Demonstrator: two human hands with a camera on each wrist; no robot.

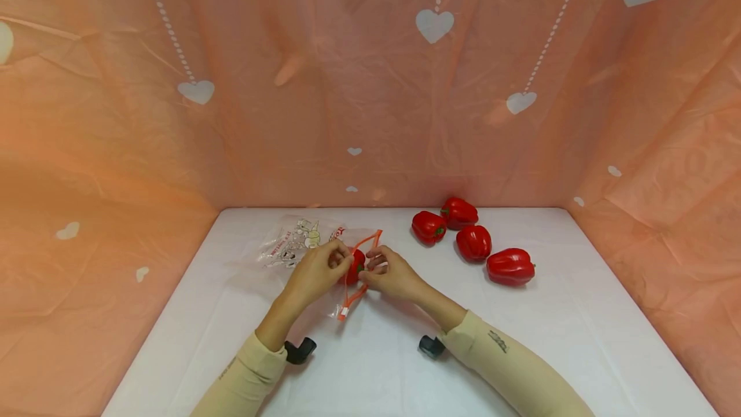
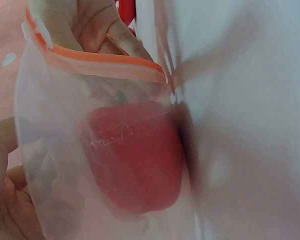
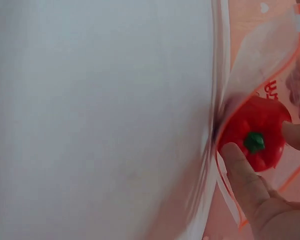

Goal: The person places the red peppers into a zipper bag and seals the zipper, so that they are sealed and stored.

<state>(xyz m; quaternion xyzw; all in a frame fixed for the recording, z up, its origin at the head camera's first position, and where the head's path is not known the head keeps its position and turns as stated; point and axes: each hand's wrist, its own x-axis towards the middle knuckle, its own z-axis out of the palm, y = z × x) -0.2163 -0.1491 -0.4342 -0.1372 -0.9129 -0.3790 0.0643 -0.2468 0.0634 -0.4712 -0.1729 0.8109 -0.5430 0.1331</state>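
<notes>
Pepper (image 3: 255,129) sits inside the mouth of a clear zip bag (image 1: 289,243), green stem (image 3: 254,142) facing out. From my end, the left hand (image 1: 320,269) looks to be pinching the bag's orange rim (image 2: 105,56), and the right hand (image 1: 396,275) has thumb and finger gripping either side of the pepper's stem end. I'd guess it's light and firm, kinda slick on that glossy skin. Bag's the floppy one, could snag. I'd grab the pepper by its shoulders rather than the stem, and take the bag at the rim, probably its stiffest part.
</notes>
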